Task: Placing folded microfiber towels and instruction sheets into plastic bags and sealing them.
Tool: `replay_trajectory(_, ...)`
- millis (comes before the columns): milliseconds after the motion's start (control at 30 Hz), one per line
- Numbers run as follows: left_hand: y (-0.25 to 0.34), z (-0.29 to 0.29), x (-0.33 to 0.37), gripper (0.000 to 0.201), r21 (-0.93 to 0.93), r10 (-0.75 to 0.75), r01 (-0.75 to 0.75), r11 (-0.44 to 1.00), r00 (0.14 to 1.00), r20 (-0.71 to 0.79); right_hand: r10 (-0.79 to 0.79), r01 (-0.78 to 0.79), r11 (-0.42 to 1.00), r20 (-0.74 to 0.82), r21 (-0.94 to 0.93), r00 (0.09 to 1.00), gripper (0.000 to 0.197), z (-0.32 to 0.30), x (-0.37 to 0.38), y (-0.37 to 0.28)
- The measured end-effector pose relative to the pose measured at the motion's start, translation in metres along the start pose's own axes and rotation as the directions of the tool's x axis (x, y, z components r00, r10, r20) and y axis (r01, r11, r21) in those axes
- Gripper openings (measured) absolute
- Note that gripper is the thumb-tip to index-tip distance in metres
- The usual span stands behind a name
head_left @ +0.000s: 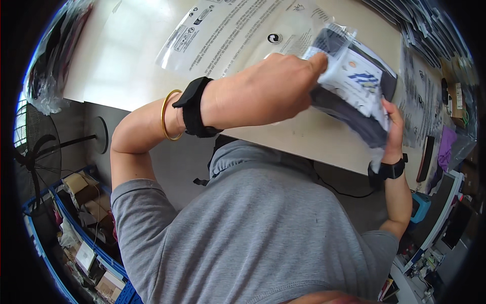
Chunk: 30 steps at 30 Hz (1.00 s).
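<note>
A clear plastic bag holding a dark folded garment and a white card with blue print (362, 83) is tilted above the right part of the table. My right hand (395, 126) grips its lower right edge, with the thumb on the near face. My left hand (283, 83) is closed at the bag's left side, thumb and forefinger pressed together against the plastic. Its other fingers are curled under and partly hidden. Beneath and behind the bag lies a flat clear plastic bag (238, 35) with rows of dark print.
Dark bagged garments (422, 30) are stacked at the far right, and more clear bags (422, 91) lie below them. Another plastic-wrapped stack (58, 55) stands at the table's left end. A black fan (38, 152) is at the left, above blue-edged bins (86, 218) of boxes.
</note>
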<state>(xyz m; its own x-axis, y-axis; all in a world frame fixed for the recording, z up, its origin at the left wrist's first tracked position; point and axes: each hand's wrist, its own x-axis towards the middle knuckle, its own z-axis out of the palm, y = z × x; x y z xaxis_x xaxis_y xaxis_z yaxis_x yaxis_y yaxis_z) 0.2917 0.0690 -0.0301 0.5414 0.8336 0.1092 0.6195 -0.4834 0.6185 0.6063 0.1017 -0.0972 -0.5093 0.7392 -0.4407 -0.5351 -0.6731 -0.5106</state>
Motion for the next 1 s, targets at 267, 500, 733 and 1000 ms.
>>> replay_trajectory(267, -0.027, 0.01, 0.043, 0.031, 0.186, 0.058, -0.053, 0.981, 0.998, -0.019, 0.046, -0.049, 0.94, -0.016, -0.339, 0.999, 0.041, 0.028, 0.009, 0.029)
replay_trajectory(500, -0.033, 0.024, 0.105, 0.042, 0.23, 0.212, -0.159, 0.96, 0.95, -0.229, 0.158, -0.113, 0.9, 0.074, -0.421, 0.985, 0.042, 0.029, 0.041, 0.028)
replay_trajectory(733, -0.01, 0.009, 0.055, 0.032, 0.284, 0.179, -0.144, 0.948, 0.978, -0.103, 0.003, 0.009, 0.989, 0.086, -0.148, 0.996, 0.042, 0.03, 0.048, 0.036)
replay_trajectory(1000, 0.01, 0.017, 0.055, 0.03, 0.049, 0.226, -0.222, 0.974, 0.971, -0.081, -0.011, 0.019, 0.989, 0.056, -0.148, 0.998, 0.044, 0.038, 0.055, 0.04)
